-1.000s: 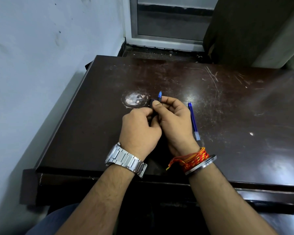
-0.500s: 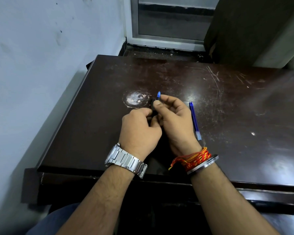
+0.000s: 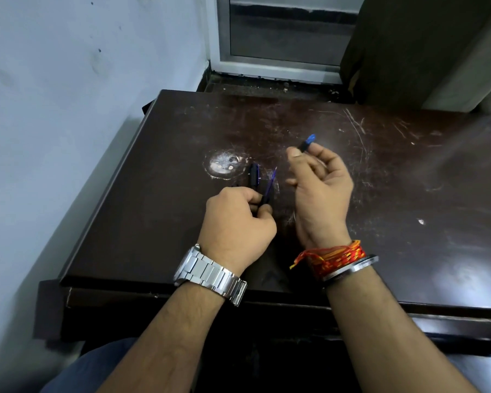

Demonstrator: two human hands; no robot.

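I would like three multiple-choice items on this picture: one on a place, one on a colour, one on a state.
1. Which wrist bears the metal watch? A left B right C neither
2. What colour is the tip of the pen piece in the right hand? A red B blue C green
3. How are the two hands? A clasped together B apart, each holding something C both empty
Answers: 1 A, it sits on the left wrist. 2 B, the tip sticking out is blue. 3 B, the left hand grips the black pen body, clear of the right.
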